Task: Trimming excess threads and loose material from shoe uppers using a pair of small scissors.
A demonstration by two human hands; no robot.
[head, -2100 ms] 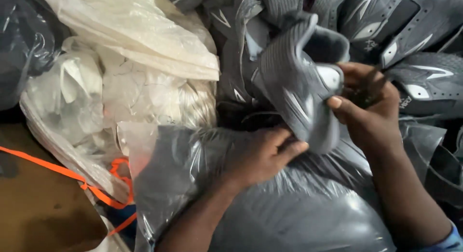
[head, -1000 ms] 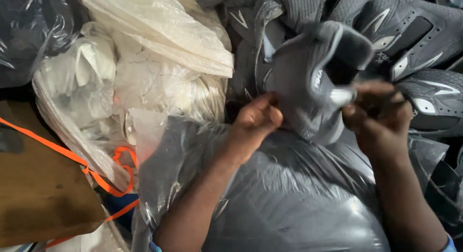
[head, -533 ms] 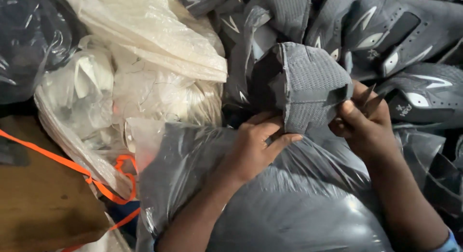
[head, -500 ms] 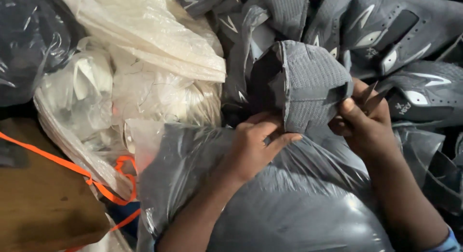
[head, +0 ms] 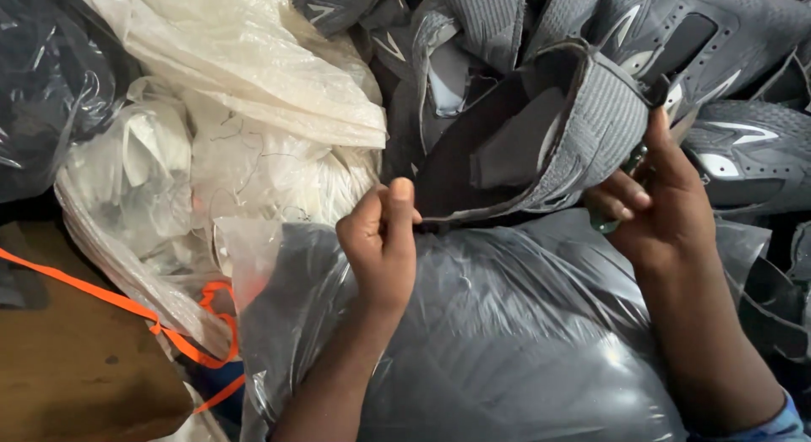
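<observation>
A grey knitted shoe upper [head: 583, 121] is held open above a big clear plastic bag of grey pieces [head: 490, 341]. My left hand [head: 382, 239] pinches its lower left edge between thumb and fingers. My right hand [head: 655, 197] grips the upper's right side, with a small dark green tool partly hidden in its fingers. The dark inner lining of the upper faces me.
More grey shoe uppers [head: 735, 62] with white marks are piled at the back and right. Clear bags of white parts [head: 236, 146] lie at the left, a dark bag [head: 42, 87] at far left. An orange strap [head: 127, 307] crosses a brown surface [head: 76, 366].
The upper has been turned and spread open, so its dark inside now shows. My left hand has shifted from lying on the bag to pinching the upper's edge.
</observation>
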